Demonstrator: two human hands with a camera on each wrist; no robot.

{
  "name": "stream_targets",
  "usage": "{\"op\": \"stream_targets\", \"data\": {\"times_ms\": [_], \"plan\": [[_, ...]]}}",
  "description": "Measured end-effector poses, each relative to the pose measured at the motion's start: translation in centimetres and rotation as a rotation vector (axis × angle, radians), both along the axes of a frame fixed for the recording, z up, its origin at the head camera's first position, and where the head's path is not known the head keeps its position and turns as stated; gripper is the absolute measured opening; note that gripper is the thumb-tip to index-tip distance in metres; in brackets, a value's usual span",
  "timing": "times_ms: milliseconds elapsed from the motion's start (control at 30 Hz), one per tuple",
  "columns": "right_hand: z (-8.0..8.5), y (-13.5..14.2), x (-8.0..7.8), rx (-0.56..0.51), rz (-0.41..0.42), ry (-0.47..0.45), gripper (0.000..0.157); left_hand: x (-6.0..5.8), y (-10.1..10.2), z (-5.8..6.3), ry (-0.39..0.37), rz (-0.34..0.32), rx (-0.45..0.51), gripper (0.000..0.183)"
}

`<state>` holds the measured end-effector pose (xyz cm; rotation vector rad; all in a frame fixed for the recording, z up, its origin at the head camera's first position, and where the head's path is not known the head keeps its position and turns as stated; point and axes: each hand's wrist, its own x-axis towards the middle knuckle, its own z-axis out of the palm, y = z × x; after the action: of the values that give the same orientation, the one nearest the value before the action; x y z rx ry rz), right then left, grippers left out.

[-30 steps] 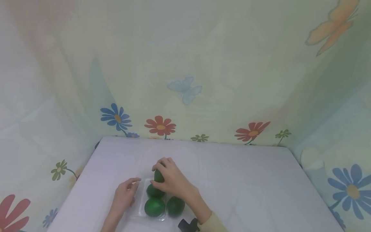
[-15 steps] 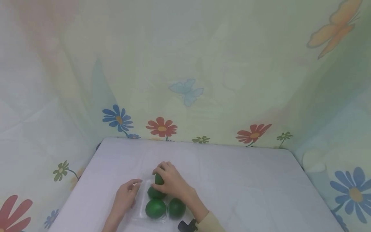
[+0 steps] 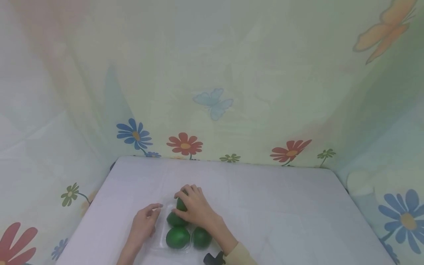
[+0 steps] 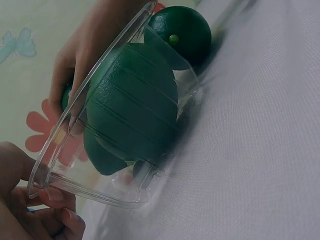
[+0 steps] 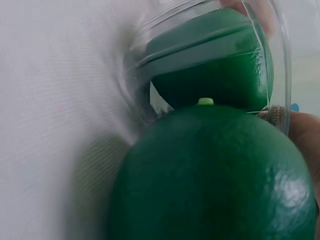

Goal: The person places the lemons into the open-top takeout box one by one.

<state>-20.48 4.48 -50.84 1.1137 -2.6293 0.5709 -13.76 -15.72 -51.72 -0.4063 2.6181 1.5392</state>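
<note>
My left hand (image 3: 143,223) pinches the rim of a clear plastic container (image 4: 90,194) at its far left corner, fingers and thumb on the edge. My right hand (image 3: 197,209) grips a dark green avocado (image 3: 180,204) at the container's far end, fingers over its top and thumb on the near side. The hand covers most of that fruit. Two more avocados sit in the container, a middle one (image 3: 175,220) close against the held one and a near one (image 3: 177,237) in front. Another avocado (image 3: 202,239) lies on the table, just outside the container's right wall.
A white cloth covers the table (image 3: 265,206). Behind it hangs a backdrop (image 3: 251,73) printed with flowers and butterflies, which also closes in both sides. A black device (image 3: 213,258) is worn at my right wrist, beside the loose avocado.
The middle avocado has shifted slightly left in the container. Both hands keep nearly the same place and hold; the head view has moved a little.
</note>
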Motion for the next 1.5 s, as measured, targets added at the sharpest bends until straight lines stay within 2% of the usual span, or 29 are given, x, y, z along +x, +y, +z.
{"op": "stream_targets", "data": {"times_ms": [300, 700, 900, 1000, 1333, 1433, 1500], "plan": [[-0.2, 0.1, 0.2, 0.001, -0.013, -0.002, 0.043, 0.0, 0.0, 0.1, 0.02, -0.007, 0.021, 0.034], [0.6, 0.9, 0.4, -0.028, 0.004, -0.089, 0.056, 0.1, -0.1, -0.2, 0.02, -0.006, 0.022, 0.035], [1.0, 2.5, 0.6, -0.072, -0.062, -0.142, 0.063, 0.0, -0.1, -0.3, 0.024, -0.001, 0.026, 0.034], [1.2, 3.9, 0.8, -0.089, -0.081, -0.131, 0.065, 0.0, -0.1, -0.3, 0.026, -0.001, 0.022, 0.034], [2.5, 8.9, 3.9, -0.056, -0.05, -0.045, 0.061, 0.0, -0.2, -0.2, 0.037, -0.01, 0.04, 0.034], [2.5, 10.1, 4.9, -0.058, -0.039, -0.005, 0.061, 0.0, -0.2, -0.1, 0.036, -0.007, 0.047, 0.033], [2.3, 10.7, 5.6, -0.051, -0.029, -0.011, 0.061, 0.0, -0.2, -0.1, 0.029, -0.005, 0.05, 0.033]]}}
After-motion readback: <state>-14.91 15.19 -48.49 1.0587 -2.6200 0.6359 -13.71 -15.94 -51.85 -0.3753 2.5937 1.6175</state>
